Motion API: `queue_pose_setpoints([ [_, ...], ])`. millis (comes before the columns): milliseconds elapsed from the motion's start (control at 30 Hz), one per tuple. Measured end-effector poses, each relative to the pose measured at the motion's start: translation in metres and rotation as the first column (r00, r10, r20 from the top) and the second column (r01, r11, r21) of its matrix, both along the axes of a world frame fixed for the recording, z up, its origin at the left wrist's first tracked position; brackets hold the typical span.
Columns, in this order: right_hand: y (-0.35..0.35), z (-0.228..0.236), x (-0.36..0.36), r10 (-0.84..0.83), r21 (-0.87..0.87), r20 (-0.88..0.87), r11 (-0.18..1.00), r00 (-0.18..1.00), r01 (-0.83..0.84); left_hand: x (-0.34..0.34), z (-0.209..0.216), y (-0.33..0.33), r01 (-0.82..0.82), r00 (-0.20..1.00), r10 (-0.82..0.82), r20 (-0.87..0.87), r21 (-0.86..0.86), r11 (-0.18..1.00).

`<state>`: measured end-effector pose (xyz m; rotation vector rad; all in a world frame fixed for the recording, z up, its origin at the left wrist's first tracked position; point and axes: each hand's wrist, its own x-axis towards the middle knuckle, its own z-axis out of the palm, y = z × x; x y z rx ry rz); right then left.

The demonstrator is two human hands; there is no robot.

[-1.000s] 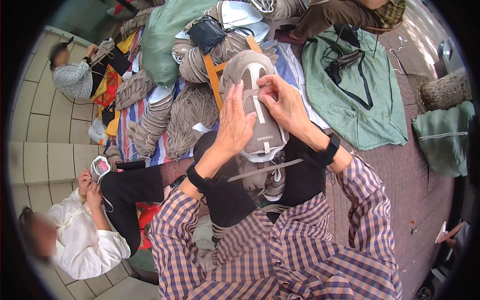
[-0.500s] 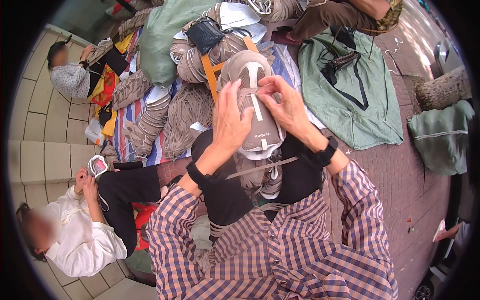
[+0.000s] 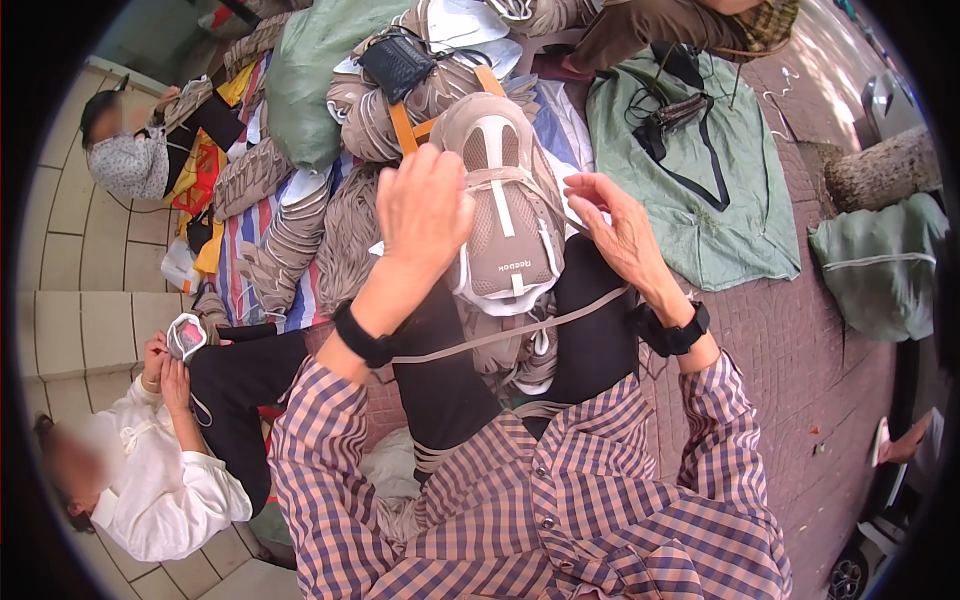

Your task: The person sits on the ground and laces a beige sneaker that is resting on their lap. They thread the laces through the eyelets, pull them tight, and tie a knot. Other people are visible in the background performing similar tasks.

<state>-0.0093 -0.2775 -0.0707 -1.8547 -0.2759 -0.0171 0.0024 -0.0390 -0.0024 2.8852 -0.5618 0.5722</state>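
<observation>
A beige-grey shoe upper [image 3: 512,240] with mesh panels and white strips stands, toe away from me, between my knees. A flat beige shoelace [image 3: 500,175] crosses its tongue and trails down the right side. My left hand [image 3: 425,210] is closed at the upper's left edge, where the lace runs into it; the fingertips are hidden. To the right of the upper, my right hand [image 3: 615,228] has its fingers and thumb apart, close by the lace. Another slack length of lace [image 3: 520,331] spans my thighs below the upper.
Beyond the upper are an orange wooden frame [image 3: 402,128], a black pouch [image 3: 396,66], stacked uppers [image 3: 375,125] and a lace bundle [image 3: 347,230]. A green sheet [image 3: 740,235] lies right. A person in white [image 3: 180,480] handles a shoe piece at left; others sit farther off.
Both hands have come away from the tongue, the left toward the left and the right toward the right. The lace now lies drawn across the tongue and down the right side.
</observation>
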Motion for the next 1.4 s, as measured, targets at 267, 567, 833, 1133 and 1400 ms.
queue_pose_setpoints([
  [267, -0.005, -0.021, -0.009, 0.028, -0.295, 0.052, 0.955, 0.998, -0.011, 0.005, -0.025, -0.010, 0.110, 0.989, -0.112, 0.096, 0.017, 0.994],
  [567, -0.090, 0.031, -0.033, 0.297, 0.800, -0.227, 0.600, 0.927, 0.003, -0.028, -0.033, 0.062, -0.039, 0.999, 0.050, -0.015, 0.418, 0.907],
  [833, -0.346, 0.012, -0.053, 0.011, 0.960, -0.139, 0.247, 0.990, 0.132, -0.170, 0.021, 0.269, -0.604, 0.468, 0.838, -0.282, 0.590, 0.536],
  [1133, -0.585, 0.032, -0.175, -0.633, 0.868, -0.206, 0.234, 0.746, 0.439, -0.343, 0.118, 0.470, -0.927, 0.188, 0.936, 0.298, 0.368, 0.069],
  [1400, -0.663, 0.063, -0.229, -0.654, 0.918, -0.113, 0.219, 0.748, 0.330, -0.406, 0.286, 0.477, -0.979, 0.076, 0.829, 0.553, -0.118, 0.169],
])
